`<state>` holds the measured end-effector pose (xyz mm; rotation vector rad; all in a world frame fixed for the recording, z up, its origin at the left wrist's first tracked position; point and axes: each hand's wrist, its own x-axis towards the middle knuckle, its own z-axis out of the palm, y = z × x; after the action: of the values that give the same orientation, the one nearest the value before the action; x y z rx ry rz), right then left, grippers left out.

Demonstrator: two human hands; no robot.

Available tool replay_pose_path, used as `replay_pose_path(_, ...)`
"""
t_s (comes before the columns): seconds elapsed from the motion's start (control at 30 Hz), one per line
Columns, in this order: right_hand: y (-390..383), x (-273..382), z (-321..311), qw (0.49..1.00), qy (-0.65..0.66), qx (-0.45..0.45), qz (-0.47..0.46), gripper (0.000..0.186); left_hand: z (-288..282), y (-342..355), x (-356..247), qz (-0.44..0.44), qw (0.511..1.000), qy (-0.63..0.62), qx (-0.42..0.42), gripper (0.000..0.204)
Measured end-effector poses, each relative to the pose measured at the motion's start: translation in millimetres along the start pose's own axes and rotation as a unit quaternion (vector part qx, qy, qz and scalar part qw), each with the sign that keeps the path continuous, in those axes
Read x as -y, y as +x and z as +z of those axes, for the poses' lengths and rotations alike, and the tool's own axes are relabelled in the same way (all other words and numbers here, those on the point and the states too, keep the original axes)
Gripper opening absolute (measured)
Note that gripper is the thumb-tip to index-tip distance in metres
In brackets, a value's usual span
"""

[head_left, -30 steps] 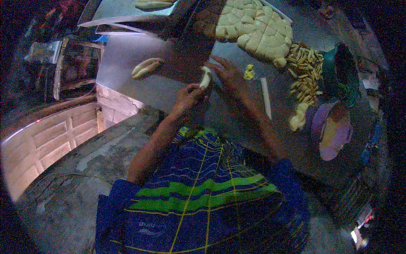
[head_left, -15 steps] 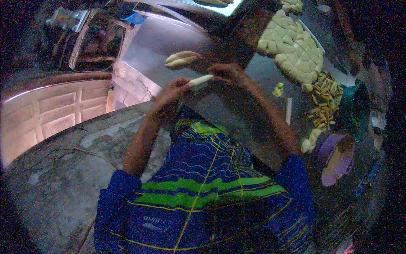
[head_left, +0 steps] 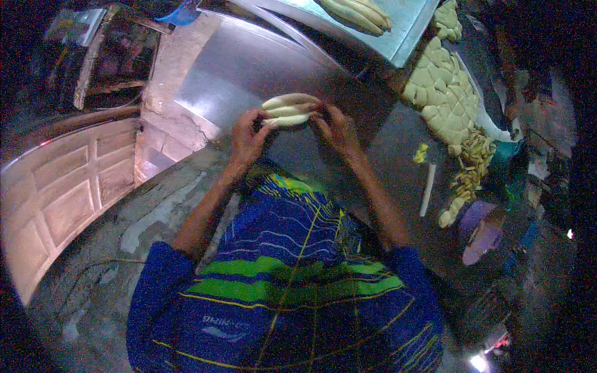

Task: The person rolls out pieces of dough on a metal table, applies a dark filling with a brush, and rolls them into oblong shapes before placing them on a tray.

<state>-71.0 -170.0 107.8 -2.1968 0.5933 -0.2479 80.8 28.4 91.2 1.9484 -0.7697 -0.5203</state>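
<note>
Side by side on the metal-topped table (head_left: 230, 68) lie pale, finger-long dough rolls (head_left: 289, 109), pressed together into one bundle. Around the left end of the nearest roll, my left hand (head_left: 250, 138) is closed, thumb and fingers pinching. At the right end, my right hand (head_left: 337, 129) pinches the dough in the same way. Both hands rest low over the table, and their fingertips partly cover the roll ends.
Right of my hands lies a broad patch of cut dough pieces (head_left: 444, 93), with small yellowish strips (head_left: 474, 165) below it. Nearer are a yellow lump (head_left: 421, 153), a white stick (head_left: 428, 189) and a purple bowl (head_left: 479, 239). A light-blue tray (head_left: 407, 40) holds long dough pieces.
The roll held between my hands has moved away from me and now lies against the other dough on the table. My right hand has come lower, and the view has shifted.
</note>
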Motion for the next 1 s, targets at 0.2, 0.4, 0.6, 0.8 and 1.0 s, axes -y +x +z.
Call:
replay_pose_path(0.2,-16,-8,10,0.990,-0.100,0.042,0.086,0.026,-22,3,5,0.103,0.993,0.052,0.036,0.022)
replay_pose_path(0.4,-25,-25,12,0.998,-0.057,0.031,0.025,0.030,-41,22,19,0.155,0.972,0.093,0.149,0.019)
replay_pose_path(0.6,-36,-66,19,0.998,-0.066,-0.007,0.023,0.044,-31,22,24,0.121,0.990,0.045,0.059,0.024)
replay_pose_path(0.8,-5,-20,8,0.977,-0.036,0.058,0.201,0.055,-31,20,33,0.124,0.983,0.104,0.083,0.042)
replay_pose_path(1.0,-18,-58,6,0.997,-0.023,0.058,0.052,0.054,-37,31,22,0.131,0.985,0.060,0.100,0.043)
